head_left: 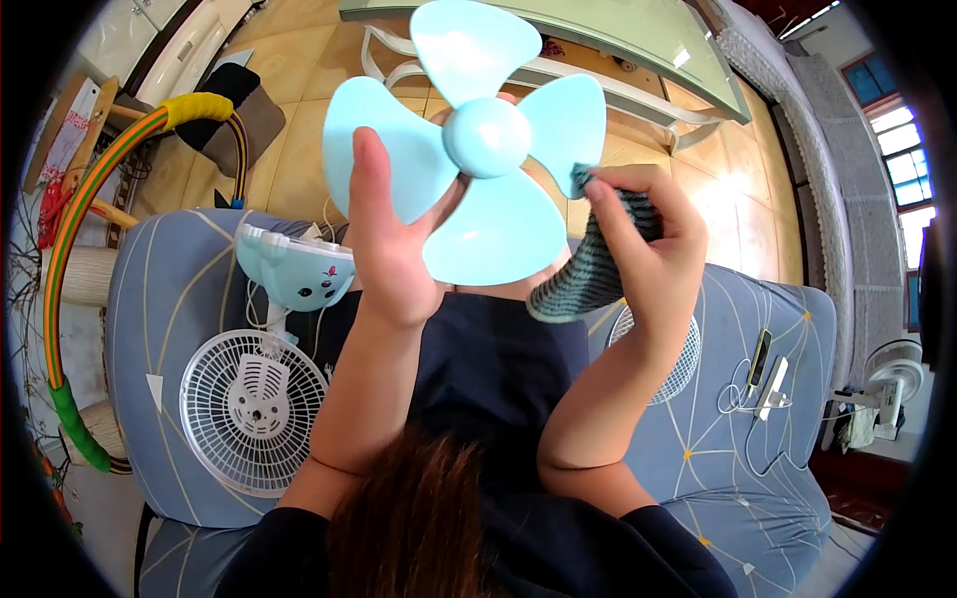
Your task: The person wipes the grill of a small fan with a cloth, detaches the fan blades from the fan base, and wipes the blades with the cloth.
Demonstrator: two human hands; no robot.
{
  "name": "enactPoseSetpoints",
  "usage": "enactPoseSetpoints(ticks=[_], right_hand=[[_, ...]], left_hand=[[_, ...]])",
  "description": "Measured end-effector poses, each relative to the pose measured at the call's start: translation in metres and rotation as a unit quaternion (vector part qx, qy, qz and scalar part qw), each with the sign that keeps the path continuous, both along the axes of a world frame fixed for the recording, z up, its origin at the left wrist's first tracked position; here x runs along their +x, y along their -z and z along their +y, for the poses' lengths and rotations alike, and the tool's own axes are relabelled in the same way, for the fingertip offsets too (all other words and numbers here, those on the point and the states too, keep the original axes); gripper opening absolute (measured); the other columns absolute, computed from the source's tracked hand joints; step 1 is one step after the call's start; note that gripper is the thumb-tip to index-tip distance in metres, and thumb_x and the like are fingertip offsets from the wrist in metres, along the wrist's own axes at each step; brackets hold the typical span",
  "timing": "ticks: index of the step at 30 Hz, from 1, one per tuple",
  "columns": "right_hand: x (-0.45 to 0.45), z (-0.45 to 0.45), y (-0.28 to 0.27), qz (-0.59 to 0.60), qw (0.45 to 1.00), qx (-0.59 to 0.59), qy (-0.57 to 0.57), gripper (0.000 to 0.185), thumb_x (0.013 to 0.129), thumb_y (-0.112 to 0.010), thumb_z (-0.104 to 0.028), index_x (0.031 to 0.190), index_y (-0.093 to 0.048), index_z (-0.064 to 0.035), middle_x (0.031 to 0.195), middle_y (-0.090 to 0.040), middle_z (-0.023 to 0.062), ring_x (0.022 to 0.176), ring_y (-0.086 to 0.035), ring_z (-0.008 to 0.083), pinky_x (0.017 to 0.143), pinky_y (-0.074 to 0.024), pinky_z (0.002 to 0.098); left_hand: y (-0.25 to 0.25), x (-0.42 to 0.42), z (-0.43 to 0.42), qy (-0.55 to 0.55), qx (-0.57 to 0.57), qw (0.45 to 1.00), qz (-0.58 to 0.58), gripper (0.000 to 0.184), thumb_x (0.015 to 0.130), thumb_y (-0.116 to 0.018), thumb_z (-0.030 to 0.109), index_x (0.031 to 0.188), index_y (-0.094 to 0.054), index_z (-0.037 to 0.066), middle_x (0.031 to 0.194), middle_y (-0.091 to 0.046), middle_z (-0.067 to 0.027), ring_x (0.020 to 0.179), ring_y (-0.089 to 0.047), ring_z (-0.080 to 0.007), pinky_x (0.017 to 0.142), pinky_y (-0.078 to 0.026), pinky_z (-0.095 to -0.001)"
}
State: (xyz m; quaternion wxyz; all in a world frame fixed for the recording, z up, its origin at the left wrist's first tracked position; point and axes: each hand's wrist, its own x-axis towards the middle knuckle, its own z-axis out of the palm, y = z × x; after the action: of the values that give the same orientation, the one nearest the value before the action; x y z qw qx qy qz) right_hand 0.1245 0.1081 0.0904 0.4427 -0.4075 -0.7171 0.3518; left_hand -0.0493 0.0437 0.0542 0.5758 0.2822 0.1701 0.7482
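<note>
A light blue fan blade (493, 234) with four petals is held up in front of me. My left hand (384, 244) grips it from behind, thumb raised beside the left petal, the other fingers mostly hidden behind the blade. My right hand (643, 224) pinches a dark green striped cloth (588, 274), whose top end touches the edge of the right petal; the rest hangs below. On the sofa to my left lie a light blue fan body (299, 274) with a small face on it and a round white grille (254, 414).
Another grille (683, 364) lies partly behind my right forearm. A power strip (773, 389), a phone-like device (760, 359) and cables rest on the blue sofa (738, 478). A glass-topped table (638, 50) stands ahead, a striped hoop (75, 239) at far left.
</note>
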Motion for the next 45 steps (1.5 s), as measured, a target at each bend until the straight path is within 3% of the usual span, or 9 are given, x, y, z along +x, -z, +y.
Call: enactPoseSetpoints(ticks=[5, 11, 14, 23, 32, 35, 38, 39, 45], right_hand=[[0.0, 0.0, 0.003, -0.004, 0.999, -0.003, -0.04, 0.01, 0.082, -0.075, -0.003, 0.09, -0.069, 0.0019, 0.075, -0.066, 0.0046, 0.069, -0.058, 0.0089, 0.066, -0.047, 0.0232], [0.002, 0.002, 0.001, 0.037, 0.999, -0.022, 0.031, 0.01, 0.085, -0.073, -0.003, 0.093, -0.069, 0.0013, 0.079, -0.066, 0.0025, 0.074, -0.058, 0.0082, 0.069, -0.0467, 0.0225], [0.003, 0.006, 0.003, 0.059, 0.994, 0.011, 0.087, 0.012, 0.087, -0.072, -0.006, 0.096, -0.068, 0.0014, 0.085, -0.066, 0.0016, 0.078, -0.057, 0.0073, 0.072, -0.046, 0.0224], [0.01, 0.005, 0.004, 0.092, 0.991, -0.079, 0.052, 0.024, 0.087, -0.076, -0.014, 0.101, -0.071, 0.0057, 0.084, -0.068, 0.0035, 0.078, -0.06, 0.0079, 0.071, -0.0471, 0.0212], [0.003, 0.0, 0.002, 0.163, 0.974, -0.157, 0.005, 0.021, 0.089, -0.074, -0.015, 0.097, -0.071, 0.0048, 0.083, -0.066, 0.0017, 0.074, -0.057, 0.006, 0.067, -0.0458, 0.0205], [0.002, 0.0, 0.003, 0.177, 0.969, -0.173, -0.015, 0.02, 0.09, -0.073, -0.015, 0.096, -0.071, 0.0047, 0.081, -0.065, 0.0007, 0.073, -0.056, 0.0052, 0.066, -0.0446, 0.0202], [0.0, 0.0, 0.003, 0.188, 0.965, -0.179, -0.029, 0.02, 0.092, -0.072, -0.014, 0.096, -0.07, 0.0046, 0.078, -0.064, -0.0001, 0.069, -0.056, 0.0045, 0.062, -0.0438, 0.0195], [-0.001, 0.0, 0.002, 0.19, 0.964, -0.182, -0.033, 0.019, 0.092, -0.071, -0.014, 0.096, -0.069, 0.0046, 0.077, -0.064, -0.0003, 0.067, -0.056, 0.0043, 0.061, -0.0436, 0.0192], [-0.007, -0.004, 0.0, 0.212, 0.937, -0.258, -0.099, 0.018, 0.094, -0.069, -0.015, 0.095, -0.068, 0.0034, 0.072, -0.062, -0.0018, 0.059, -0.054, 0.0035, 0.053, -0.0412, 0.0184]], left_hand=[[0.013, -0.012, 0.001, 0.078, 0.056, 0.993, -0.069, 0.103, 0.097, -0.018, 0.074, 0.148, -0.028, -0.015, 0.149, -0.043, -0.0231, 0.135, -0.048, -0.0296, 0.114, -0.038, -0.0388], [-0.009, -0.007, -0.006, -0.002, -0.051, 0.988, 0.147, 0.095, 0.101, -0.022, 0.066, 0.148, -0.021, -0.017, 0.148, -0.041, -0.0306, 0.134, -0.049, -0.0362, 0.113, -0.041, -0.0426], [-0.006, 0.001, -0.004, -0.066, -0.071, 0.993, 0.069, 0.075, 0.102, -0.039, 0.06, 0.135, -0.048, -0.006, 0.128, -0.06, -0.021, 0.118, -0.062, -0.0289, 0.104, -0.048, -0.0425], [-0.006, -0.002, -0.002, 0.008, -0.04, 0.999, -0.005, 0.057, 0.103, -0.047, 0.049, 0.133, -0.047, 0.001, 0.127, -0.06, -0.0194, 0.12, -0.06, -0.0309, 0.105, -0.047, -0.0447], [0.016, -0.025, -0.006, 0.119, 0.024, 0.986, -0.117, 0.087, 0.096, -0.038, 0.07, 0.148, -0.034, 0.0, 0.145, -0.047, -0.0199, 0.131, -0.049, -0.031, 0.111, -0.039, -0.0452], [0.006, -0.023, -0.008, 0.148, 0.02, 0.976, -0.156, 0.113, 0.088, -0.045, 0.078, 0.153, -0.016, -0.01, 0.147, -0.035, -0.0302, 0.129, -0.045, -0.041, 0.106, -0.043, -0.0492], [-0.001, -0.012, -0.001, 0.173, 0.047, 0.934, -0.31, 0.106, 0.088, -0.05, 0.071, 0.151, -0.021, -0.009, 0.137, -0.042, -0.026, 0.117, -0.049, -0.0369, 0.104, -0.042, -0.0471], [0.002, -0.008, 0.0, 0.06, -0.02, 0.975, -0.211, 0.094, 0.091, -0.053, 0.06, 0.149, -0.027, -0.009, 0.126, -0.047, -0.02, 0.11, -0.048, -0.0317, 0.101, -0.043, -0.0443], [-0.004, 0.004, 0.016, 0.042, 0.081, 0.991, -0.103, 0.067, 0.102, -0.046, 0.038, 0.152, -0.028, -0.003, 0.146, -0.045, -0.0215, 0.134, -0.045, -0.0287, 0.11, -0.041, -0.0425]])
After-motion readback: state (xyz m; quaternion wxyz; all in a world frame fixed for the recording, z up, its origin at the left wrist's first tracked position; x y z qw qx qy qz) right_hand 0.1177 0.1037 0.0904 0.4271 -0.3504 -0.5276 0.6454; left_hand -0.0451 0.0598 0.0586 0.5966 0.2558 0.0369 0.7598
